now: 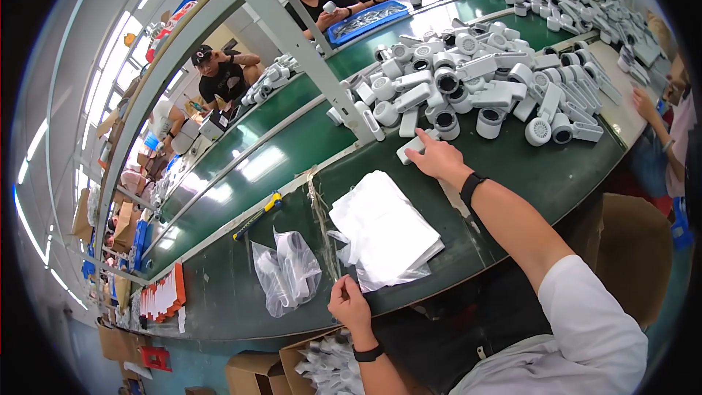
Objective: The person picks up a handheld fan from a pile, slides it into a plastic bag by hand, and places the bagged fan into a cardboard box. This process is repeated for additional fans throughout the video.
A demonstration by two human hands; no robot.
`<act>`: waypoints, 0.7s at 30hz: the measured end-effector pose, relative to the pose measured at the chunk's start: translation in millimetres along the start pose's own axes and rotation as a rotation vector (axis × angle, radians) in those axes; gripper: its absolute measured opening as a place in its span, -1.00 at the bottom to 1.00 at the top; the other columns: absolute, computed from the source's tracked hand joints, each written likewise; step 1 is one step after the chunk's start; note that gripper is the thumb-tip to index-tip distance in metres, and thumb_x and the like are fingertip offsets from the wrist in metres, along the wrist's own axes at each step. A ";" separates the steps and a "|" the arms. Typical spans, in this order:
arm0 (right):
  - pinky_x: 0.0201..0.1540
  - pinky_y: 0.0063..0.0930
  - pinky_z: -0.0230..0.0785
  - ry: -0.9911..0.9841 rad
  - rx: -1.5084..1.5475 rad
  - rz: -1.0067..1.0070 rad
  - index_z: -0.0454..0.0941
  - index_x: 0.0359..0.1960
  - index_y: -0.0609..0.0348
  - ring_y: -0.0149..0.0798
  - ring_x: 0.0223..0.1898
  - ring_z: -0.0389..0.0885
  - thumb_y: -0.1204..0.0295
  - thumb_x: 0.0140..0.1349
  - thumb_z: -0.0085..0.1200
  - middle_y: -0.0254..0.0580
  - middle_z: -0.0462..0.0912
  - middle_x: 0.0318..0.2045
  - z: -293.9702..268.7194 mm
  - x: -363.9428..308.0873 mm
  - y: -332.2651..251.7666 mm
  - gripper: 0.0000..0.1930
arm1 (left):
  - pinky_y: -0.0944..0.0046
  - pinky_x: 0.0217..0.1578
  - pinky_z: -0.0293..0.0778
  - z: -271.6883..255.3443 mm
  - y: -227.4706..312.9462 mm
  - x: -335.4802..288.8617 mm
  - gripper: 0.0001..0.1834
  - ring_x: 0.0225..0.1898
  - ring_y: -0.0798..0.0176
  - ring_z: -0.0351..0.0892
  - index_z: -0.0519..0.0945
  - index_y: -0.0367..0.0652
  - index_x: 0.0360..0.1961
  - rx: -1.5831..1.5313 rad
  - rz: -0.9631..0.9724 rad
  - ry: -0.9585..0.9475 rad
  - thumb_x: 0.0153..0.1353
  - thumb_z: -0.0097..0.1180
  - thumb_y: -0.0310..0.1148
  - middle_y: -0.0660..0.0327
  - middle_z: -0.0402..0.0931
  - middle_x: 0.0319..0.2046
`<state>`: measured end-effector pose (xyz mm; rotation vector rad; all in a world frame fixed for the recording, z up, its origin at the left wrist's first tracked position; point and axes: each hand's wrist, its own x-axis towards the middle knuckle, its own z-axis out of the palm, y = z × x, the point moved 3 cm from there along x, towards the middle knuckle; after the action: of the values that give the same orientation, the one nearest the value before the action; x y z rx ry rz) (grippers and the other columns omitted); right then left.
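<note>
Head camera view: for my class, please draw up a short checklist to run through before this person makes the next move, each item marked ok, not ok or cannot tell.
1. Right hand touching a pale grey device: ok, at the near side of the heap.
2. Grip on that device secure: cannot tell, the hand covers part of it.
3. Left hand free: cannot tell, its fingers are curled near the bench edge.
4. White stack uncovered on top: ok, neither hand lies over it.
5. Yellow-handled tool away from both hands: ok, it lies beyond the clear plastic bags.
6. Heap sorted into neat rows: not ok, its pieces lie jumbled.
</note>
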<state>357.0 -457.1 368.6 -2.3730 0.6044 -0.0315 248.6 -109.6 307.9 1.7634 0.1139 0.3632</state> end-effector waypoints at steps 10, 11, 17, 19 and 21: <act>0.03 -0.15 0.40 0.162 0.058 0.091 0.43 0.08 -0.12 0.04 -0.02 0.58 -0.04 0.16 0.02 -0.01 0.64 -0.10 7.7 1.6 -3.9 -0.50 | 0.50 -0.57 0.29 -1.2 -13.5 3.6 -0.85 -0.57 0.54 0.38 0.58 -0.35 -0.25 -0.041 0.085 0.014 0.28 0.11 -0.45 0.33 0.49 -0.54; 0.03 -0.15 0.40 0.161 0.058 0.092 0.43 0.08 -0.12 0.04 -0.02 0.58 -0.04 0.16 0.02 -0.01 0.64 -0.10 8.0 -1.8 -3.6 -0.50 | 0.52 -0.69 0.20 -0.4 -11.8 3.8 -0.86 -0.66 0.57 0.31 0.57 -0.30 -0.26 -0.031 0.149 0.020 0.30 0.10 -0.42 0.37 0.44 -0.60; -0.07 -0.20 0.45 0.282 0.439 -0.026 0.41 0.11 -0.13 0.01 -0.14 0.62 0.19 0.05 0.08 -0.01 0.64 -0.20 2.7 -30.7 9.1 -0.49 | 0.50 -0.67 0.26 -0.2 -8.7 4.3 -0.85 -0.63 0.53 0.35 0.56 -0.29 -0.22 -0.048 0.119 -0.016 0.31 0.08 -0.42 0.33 0.46 -0.55; -0.14 -0.25 0.46 0.168 0.767 -0.072 0.37 0.16 -0.16 -0.08 -0.20 0.62 0.30 0.08 0.08 -0.01 0.63 -0.22 1.3 -49.2 15.2 -0.47 | 0.51 -0.66 0.27 2.2 -0.3 2.6 -0.85 -0.63 0.52 0.35 0.56 -0.29 -0.20 -0.110 0.084 -0.038 0.31 0.07 -0.42 0.32 0.46 -0.55; -0.22 -0.30 0.48 0.040 1.094 -0.123 0.33 0.22 -0.19 -0.17 -0.27 0.61 0.41 0.11 0.07 -0.01 0.61 -0.24 -13.9 -85.8 13.4 -0.44 | 0.47 -0.53 0.35 -4.1 5.2 -0.3 -0.81 -0.50 0.47 0.42 0.53 -0.30 -0.15 -0.250 0.056 -0.054 0.25 0.14 -0.45 0.25 0.50 -0.40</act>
<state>272.4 -437.5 382.5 -1.3366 0.3155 -0.3661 246.4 -107.0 313.6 1.5297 -0.0194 0.3542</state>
